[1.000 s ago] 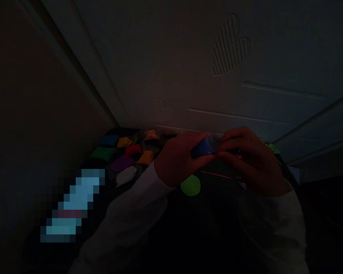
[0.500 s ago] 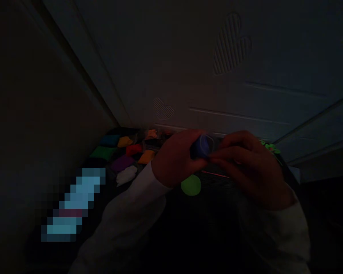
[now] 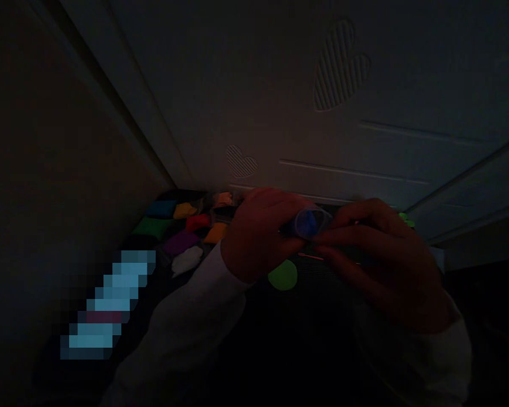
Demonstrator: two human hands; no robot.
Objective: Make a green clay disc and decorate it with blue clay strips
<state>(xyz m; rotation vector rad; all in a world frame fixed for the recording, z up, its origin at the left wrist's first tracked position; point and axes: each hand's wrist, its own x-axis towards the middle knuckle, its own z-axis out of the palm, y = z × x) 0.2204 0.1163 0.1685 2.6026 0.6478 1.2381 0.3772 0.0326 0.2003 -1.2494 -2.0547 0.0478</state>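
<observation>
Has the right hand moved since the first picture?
Yes: judged against the green disc, the right hand has shifted down and somewhat right in view.

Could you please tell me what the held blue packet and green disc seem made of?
Blue packet: probably clear plastic, faintly glossy, as pale edges outline its transparent mouth. Green disc: perhaps matt clay or foam, being evenly coloured without glare.

A blue packet (image 3: 307, 224), its clear mouth rounded open, sits between the hands (image 3: 261, 234).
</observation>
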